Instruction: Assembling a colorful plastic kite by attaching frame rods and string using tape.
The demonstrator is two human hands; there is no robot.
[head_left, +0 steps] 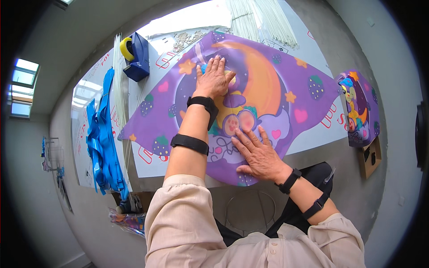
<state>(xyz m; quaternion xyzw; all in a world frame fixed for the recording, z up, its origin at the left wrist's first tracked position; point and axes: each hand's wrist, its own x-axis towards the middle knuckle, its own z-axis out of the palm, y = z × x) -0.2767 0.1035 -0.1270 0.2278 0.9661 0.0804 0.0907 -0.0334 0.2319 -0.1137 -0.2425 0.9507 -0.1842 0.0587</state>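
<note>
A purple kite sail (308, 96) printed with a moon, stars, hearts and berries lies spread over the table, its lower end hanging past the near edge. My left hand (213, 80) rests palm down on its upper middle, over part of the printed figure. Lower down and to the right, my right hand (259, 154) presses flat on the print with its fingers apart. Neither hand grips anything. Both hands are open, and black bands circle both wrists and forearms.
A blue tape dispenser (137, 58) with yellow tape stands at the far left. Blue strips (105, 138) drape over the left edge. Thin white rods (279, 22) and small pale pieces (185, 40) lie at the back. Another printed purple piece (357, 107) hangs at right above a cardboard box (372, 163).
</note>
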